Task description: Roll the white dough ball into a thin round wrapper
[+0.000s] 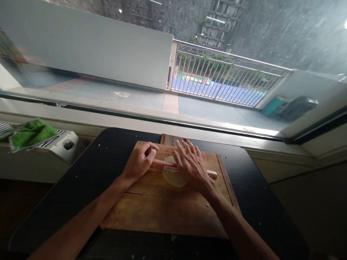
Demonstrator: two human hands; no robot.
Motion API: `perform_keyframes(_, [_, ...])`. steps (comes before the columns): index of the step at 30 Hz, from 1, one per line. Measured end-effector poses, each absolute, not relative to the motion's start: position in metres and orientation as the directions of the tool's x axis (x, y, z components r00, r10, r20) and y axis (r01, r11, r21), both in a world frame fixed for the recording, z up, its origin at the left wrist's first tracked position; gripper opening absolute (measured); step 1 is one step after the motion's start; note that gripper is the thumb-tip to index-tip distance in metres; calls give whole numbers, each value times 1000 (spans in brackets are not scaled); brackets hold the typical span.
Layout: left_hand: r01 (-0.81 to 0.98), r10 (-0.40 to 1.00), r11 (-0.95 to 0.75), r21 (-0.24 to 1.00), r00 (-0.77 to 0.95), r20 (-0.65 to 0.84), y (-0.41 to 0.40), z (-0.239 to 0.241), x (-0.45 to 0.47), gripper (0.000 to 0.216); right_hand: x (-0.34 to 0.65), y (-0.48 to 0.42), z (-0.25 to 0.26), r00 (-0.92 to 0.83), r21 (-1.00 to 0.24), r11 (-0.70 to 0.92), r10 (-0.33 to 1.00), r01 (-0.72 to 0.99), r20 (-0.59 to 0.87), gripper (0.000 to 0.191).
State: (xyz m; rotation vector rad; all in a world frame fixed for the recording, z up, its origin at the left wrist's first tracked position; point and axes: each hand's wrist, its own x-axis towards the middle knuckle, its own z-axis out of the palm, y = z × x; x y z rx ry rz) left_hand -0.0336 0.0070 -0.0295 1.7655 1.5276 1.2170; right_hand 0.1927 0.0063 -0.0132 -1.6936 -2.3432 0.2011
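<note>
Beneath the right hand (pixel 191 164), a rolling pin (pixel 212 174) lies crosswise over a round of dough (pixel 173 178). The right hand is flat and wide, its fingers extended forward with slight gaps and its palm over the pin; it does not close around the shaft. The right end of the pin projects past the outer side of this hand. The left hand (pixel 142 157) is at the opposite end of the pin, fingers and thumb curled into a narrow loop above it; whether it grips the pin cannot be determined, as the hand hides that end. Between the hands, a red-and-white label (pixel 170 168) is visible on the shaft. The dough shows on both the near and far sides of the pin, partly covered by the right hand. Below both hands, a wooden board (pixel 162 209) supports the dough and rests on a black table (pixel 81 187). Just beyond the right fingertips, a flat box (pixel 173 139) lies at the far edge of the board. To the left of the left hand, well apart, a green cloth (pixel 34 133) is draped over a radiator (pixel 62 144). Far ahead of the hands, a metal railing (pixel 217 76) stands beyond the window.
</note>
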Motion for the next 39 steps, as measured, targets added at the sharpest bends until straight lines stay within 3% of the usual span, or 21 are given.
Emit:
perform_keyframes(5, [501, 950, -256, 827, -28, 312, 8, -32, -34, 30, 191, 18, -12, -210, -252, 255, 959, 934, 192, 60])
perform_keyframes(13, [501, 948, -264, 824, -21, 317, 11, -37, -34, 29, 184, 31, 2, -184, -235, 228, 963, 945, 198, 51])
perform_keyframes(26, [490, 943, -249, 835, -75, 325, 12, -34, -33, 29, 181, 69, 5, -159, -229, 201, 969, 953, 189, 56])
perform_keyframes(39, [458, 948, -263, 849, -38, 315, 12, -36, -33, 29, 186, 39, 1, -254, -281, 315, 939, 907, 232, 50])
